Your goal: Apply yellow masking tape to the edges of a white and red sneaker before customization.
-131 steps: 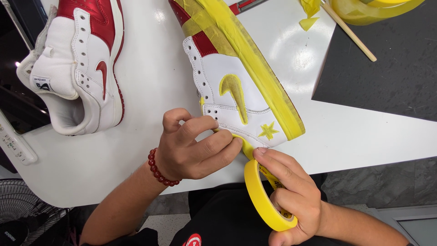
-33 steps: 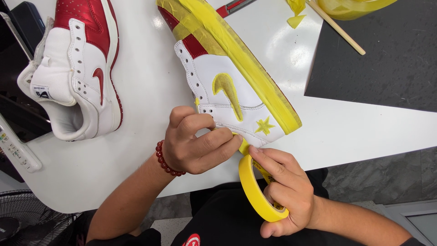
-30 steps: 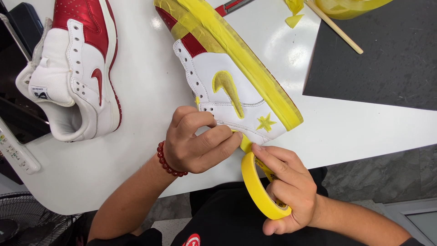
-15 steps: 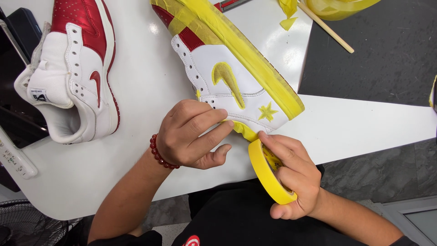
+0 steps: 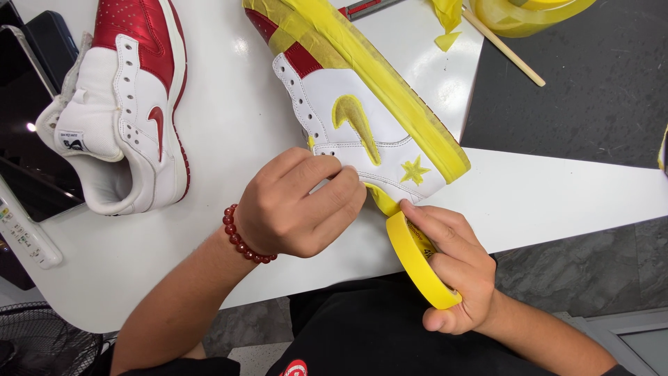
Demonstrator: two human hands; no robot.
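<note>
Tabletop (image 5: 229, 104) comes first, white and rounded at its near left corner, with a dark grey mat (image 5: 584, 76) covering its far right part. On it lie two shoes. We press our left hand (image 5: 299, 205) down on the heel end of the taped shoe (image 5: 362, 104), a white and red sneaker lying on its side near the near edge, its sole wrapped in yellow masking tape and its side logo and small star masked in yellow too; our fingers are curled against the white heel panel. The untaped sneaker (image 5: 129, 111), white and red, lies well apart toward the left edge with its opening turned to us. Our right hand (image 5: 452, 268) is closed around the yellow tape roll (image 5: 419, 261), held just off the near edge, thumb on its outer face, and a short strip runs from the roll up to the shoe's heel. At the far edge sit a yellow-wrapped container (image 5: 529, 14) and a thin wooden stick (image 5: 504, 49). A red bead bracelet (image 5: 243, 240) circles our left wrist.
</note>
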